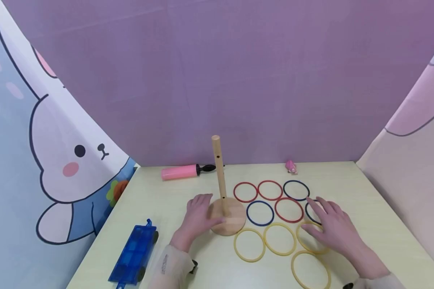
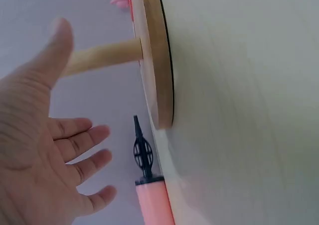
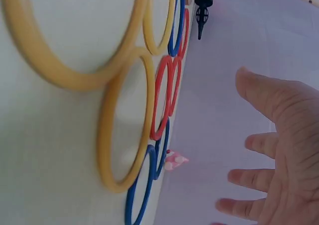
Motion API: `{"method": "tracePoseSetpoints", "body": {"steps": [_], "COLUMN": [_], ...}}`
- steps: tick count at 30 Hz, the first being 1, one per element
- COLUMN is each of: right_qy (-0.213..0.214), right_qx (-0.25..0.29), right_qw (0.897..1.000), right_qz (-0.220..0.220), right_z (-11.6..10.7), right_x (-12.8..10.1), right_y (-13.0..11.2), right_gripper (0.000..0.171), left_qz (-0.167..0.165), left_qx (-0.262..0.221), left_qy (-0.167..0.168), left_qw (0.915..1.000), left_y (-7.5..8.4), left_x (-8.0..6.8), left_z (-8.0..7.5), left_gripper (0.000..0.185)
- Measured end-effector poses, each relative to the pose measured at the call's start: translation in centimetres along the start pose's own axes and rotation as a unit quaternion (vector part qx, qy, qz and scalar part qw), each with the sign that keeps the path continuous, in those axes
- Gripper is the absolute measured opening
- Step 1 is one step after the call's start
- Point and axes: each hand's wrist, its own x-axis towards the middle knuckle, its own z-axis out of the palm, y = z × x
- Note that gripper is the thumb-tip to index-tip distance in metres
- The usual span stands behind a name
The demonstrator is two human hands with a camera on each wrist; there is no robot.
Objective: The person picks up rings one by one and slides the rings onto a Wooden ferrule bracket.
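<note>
peg stand [image 1: 227,218]: post upright, axis vertical | left hand [image 1: 198,214]: spread flat, touching base's left edge | right hand [image 1: 334,228]: fingers spread over yellow ring [image 1: 310,237]

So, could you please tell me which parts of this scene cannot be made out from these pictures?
- Blue ring, head view: mostly covered by the right hand.
- Lowest yellow ring, head view: cut off by the bottom edge.
- Left hand on the wooden base: the wrist view shows it apart, so contact is unclear.
- Small pink toy: too small to identify in any view.
- Pink pump, left wrist view: cut off by the bottom edge.
</note>
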Motion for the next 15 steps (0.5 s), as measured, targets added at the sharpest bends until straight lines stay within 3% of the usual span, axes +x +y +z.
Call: {"method": "tracePoseSetpoints", "body": {"steps": [9,15], "right_qy": [-0.037,-0.076], "right_qx": [0.08,0.093], "right_qw": [0.995,0.991], "right_qz": [0.036,0.06], "right_z": [0.5,0.5], "right_x": [-2.2,-3.2], "right_y": [-1.3,-1.9], "right_gripper": [0.061,0.021], "left_qz": [-0.034,-0.036], "left_qx": [-0.034,-0.024], "left_qy": [-0.072,-0.083], "left_qw": [0.9962,0.9956], "left_y": [1.0,1.3], "left_x": [2.1,2.6], "left_z": [1.6,2.5], "left_gripper": [0.058,0.034]}}
